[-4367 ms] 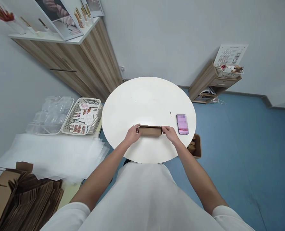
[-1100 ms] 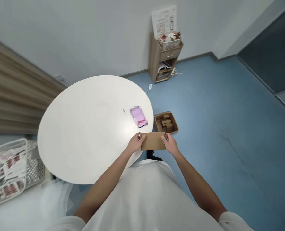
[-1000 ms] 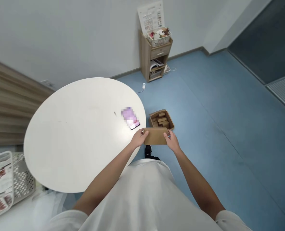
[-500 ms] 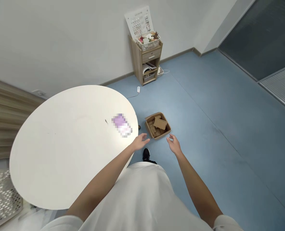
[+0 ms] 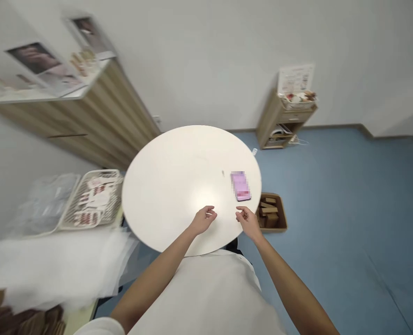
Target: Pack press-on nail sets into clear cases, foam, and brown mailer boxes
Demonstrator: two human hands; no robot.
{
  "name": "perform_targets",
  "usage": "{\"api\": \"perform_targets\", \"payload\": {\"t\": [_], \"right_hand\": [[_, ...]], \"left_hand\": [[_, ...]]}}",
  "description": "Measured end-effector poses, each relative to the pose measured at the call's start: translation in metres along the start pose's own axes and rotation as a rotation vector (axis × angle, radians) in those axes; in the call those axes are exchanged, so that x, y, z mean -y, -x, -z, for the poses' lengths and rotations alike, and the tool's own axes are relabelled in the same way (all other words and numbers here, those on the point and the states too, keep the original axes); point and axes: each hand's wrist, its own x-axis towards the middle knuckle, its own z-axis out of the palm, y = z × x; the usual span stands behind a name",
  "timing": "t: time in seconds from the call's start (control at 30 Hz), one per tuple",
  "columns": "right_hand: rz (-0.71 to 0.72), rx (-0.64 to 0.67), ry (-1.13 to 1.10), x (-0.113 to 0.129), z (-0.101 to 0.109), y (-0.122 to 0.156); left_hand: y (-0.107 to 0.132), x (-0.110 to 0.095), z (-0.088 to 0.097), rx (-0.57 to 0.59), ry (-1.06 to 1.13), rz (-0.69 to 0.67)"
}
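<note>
wood-grain cabinet (image 5: pixel 110 111) at wall | framed pictures (image 5: pixel 41 65) on its top | small shelf unit (image 5: pixel 271 118) | basket (image 5: pixel 299 106) on it

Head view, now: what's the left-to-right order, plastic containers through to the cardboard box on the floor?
Clear plastic containers → white basket → left hand → phone → cardboard box.

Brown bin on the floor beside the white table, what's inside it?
Several small brown boxes lie jumbled inside the bin. Its left side is hidden beneath the edge of the table, and the upper boxes cover whatever lies at the bottom.
</note>
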Motion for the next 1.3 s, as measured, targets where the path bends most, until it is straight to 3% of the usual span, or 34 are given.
{"api": "perform_targets", "payload": {"t": [0.23,0.4,0.53,0.73,0.9,1.1,1.3], "right_hand": [[0.049,0.303,0.075,0.053,-0.132,0.004],[0.04,0.475,0.142,0.073,-0.204,0.009],[0.09,0.628,0.254,0.089,-0.235,0.008],[0.176,0.884,0.315,0.098,-0.265,-0.007],[0.249,0.955,0.315,0.106,-0.308,-0.026],[0.302,1.023,0.337,0.137,-0.364,-0.034],[0.339,0.992,0.365,0.16,-0.423,-0.034]], "left_hand": [[0.063,0.076,0.097,-0.223,0.089,0.065],[0.097,0.116,0.153,-0.351,0.149,0.132],[0.11,0.132,0.179,-0.429,0.166,0.195],[0.13,0.144,0.19,-0.454,0.184,0.324],[0.156,0.145,0.207,-0.574,0.177,0.351],[0.177,0.163,0.256,-0.754,-0.066,0.367],[0.169,0.192,0.311,-0.8,-0.223,0.37]]}}
